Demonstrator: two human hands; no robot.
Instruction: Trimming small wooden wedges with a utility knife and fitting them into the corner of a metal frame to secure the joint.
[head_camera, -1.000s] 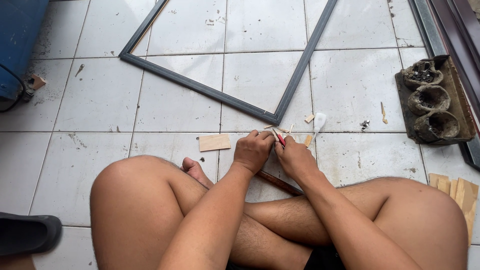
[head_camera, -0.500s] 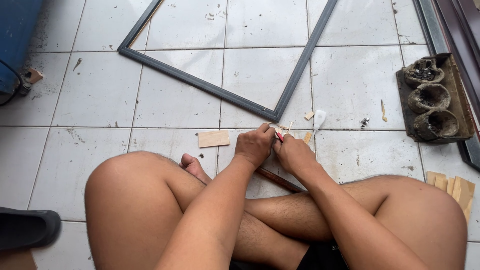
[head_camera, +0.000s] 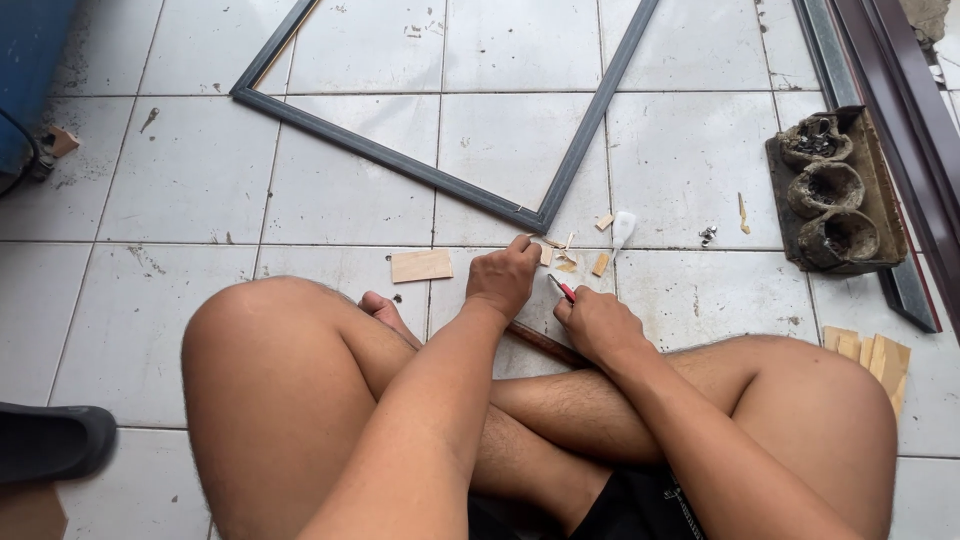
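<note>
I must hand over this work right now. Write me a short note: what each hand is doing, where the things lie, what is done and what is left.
Left hand: closed, knuckles up, pressing on the tile beside the wood chips; what is under it is hidden.
Right hand: grip closed on a small red-handled cutter, tip pointing toward the left hand.
Things: dark frame lies flat on the floor, its corner just above the hands. A flat wood piece lies left of the left hand, a white glue bottle to the right.
Done: some wood is already cut, judging by the chips.
Left: cannot tell from this view.
</note>
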